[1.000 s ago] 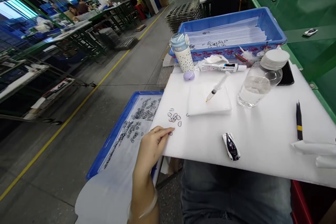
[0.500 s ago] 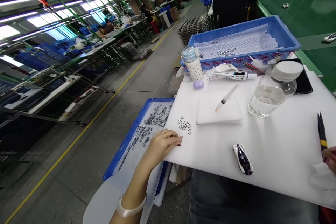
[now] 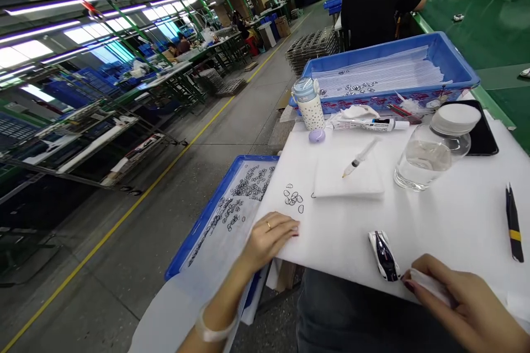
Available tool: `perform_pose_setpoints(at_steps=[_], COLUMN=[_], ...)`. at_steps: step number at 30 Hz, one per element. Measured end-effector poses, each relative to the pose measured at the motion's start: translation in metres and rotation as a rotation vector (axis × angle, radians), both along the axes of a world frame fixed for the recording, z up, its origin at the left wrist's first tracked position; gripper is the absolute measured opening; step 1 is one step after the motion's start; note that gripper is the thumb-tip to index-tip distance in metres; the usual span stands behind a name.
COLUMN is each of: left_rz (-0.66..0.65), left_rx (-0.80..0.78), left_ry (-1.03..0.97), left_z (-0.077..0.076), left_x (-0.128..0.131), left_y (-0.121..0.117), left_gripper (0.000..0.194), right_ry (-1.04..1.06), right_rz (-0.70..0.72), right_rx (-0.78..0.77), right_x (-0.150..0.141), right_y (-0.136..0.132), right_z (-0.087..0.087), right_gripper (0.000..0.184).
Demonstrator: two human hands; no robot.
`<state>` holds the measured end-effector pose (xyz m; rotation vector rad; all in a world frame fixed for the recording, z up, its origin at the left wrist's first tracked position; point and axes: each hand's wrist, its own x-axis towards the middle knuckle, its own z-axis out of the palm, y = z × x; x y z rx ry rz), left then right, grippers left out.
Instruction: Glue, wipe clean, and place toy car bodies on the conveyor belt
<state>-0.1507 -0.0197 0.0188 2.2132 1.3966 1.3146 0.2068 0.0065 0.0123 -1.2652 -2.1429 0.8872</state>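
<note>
The right hand (image 3: 467, 298) has come in from the right edge of the frame to the lower right, and it has brought a white wad (image 3: 433, 287) with it. Its thumb and fingers are pinched tight on the wad, and their tips are so near the toy car (image 3: 384, 256) that I cannot tell if they touch it. So the wad and the car are now close together, with the car in the lower part of the frame, right of the middle. The left hand (image 3: 268, 240) lies at the near left edge of the tabletop (image 3: 339, 231), fingers bent and close together; I cannot tell if it has hold of anything. The car is long and smooth, shiny black on top with white sides. The wad looks soft and crumpled, like cloth or paper. Just above the left hand are thin, dark rings (image 3: 293, 198), some bent like little eggs. Near the middle, a clear syringe (image 3: 351, 167) lies on a soft, flat white pad (image 3: 331, 185). The jar (image 3: 426, 160), upper right, is round and see-through. The dark tweezers (image 3: 513, 226) at the far right are thin and pointed, with a yellow band.
</note>
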Motion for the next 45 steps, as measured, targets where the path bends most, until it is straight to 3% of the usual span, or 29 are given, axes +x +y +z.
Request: perform_pose_setpoints(at_steps=[2,5,8,10,14,16,18,22,28,32,36,38,43,45], left_rz=[0.009,-0.018,-0.087,-0.142,-0.204,-0.211,-0.207,-0.161,-0.073,-0.075,-0.111,-0.121,-0.102,-0.104], left_rx=[0.006,-0.070,-0.233,-0.361,-0.565,-0.625,-0.663,-0.695,-0.670,-0.646,-0.625,-0.609,-0.567,-0.558], left_ry=[-0.253,-0.644,-0.987,-1.176,-1.454,-1.533,-1.572,-1.583,-1.563,-1.535,-1.497,-1.478,-1.425,-1.387], left_z=[-0.007,-0.016,-0.019,-0.019,-0.019,-0.019,-0.019,-0.018,-0.020,-0.018,-0.015,-0.015,-0.017,-0.016], left_x=[0.037,0.104,0.159,0.177,0.178,0.172,0.170,0.172,0.175,0.176,0.178,0.178,0.177,0.174], left_y=[-0.002,0.003,0.013,0.017,0.016,0.015,0.014,0.011,0.009,0.010,0.011,0.010,0.011,0.011], left_gripper=[0.023,0.014,0.035,0.039,0.033,0.030,0.029,0.032,0.031,0.029,0.028,0.027,0.021,0.021], right_ry=[0.010,0.058,0.093,0.112,0.231,0.284,0.320,0.385,0.156,0.057,0.171,0.222,0.126,0.124], right_rz=[0.080,0.065,0.046,0.001,-0.223,-0.261,-0.177,0.001,0.059,0.168,-0.004,-0.021,0.078,0.125], right_rx=[-0.088,-0.142,-0.163,-0.132,0.067,0.191,0.284,0.401,0.683,0.661,0.503,0.473,0.654,0.624], right_x=[-0.003,-0.007,-0.006,-0.003,-0.005,-0.013,-0.024,-0.046,-0.054,-0.035,-0.021,-0.025,-0.045,-0.042], right_y=[-0.001,-0.003,-0.005,-0.004,0.001,0.004,0.006,0.008,0.009,0.011,0.013,0.013,0.009,0.008], right_z=[-0.001,0.003,0.010,0.016,0.021,0.020,0.021,0.026,0.034,0.047,0.054,0.051,0.041,0.043], right_gripper=[0.028,0.030,0.030,0.028,0.022,0.014,0.003,0.024,0.016,0.014,0.019,0.021,0.015,0.014])
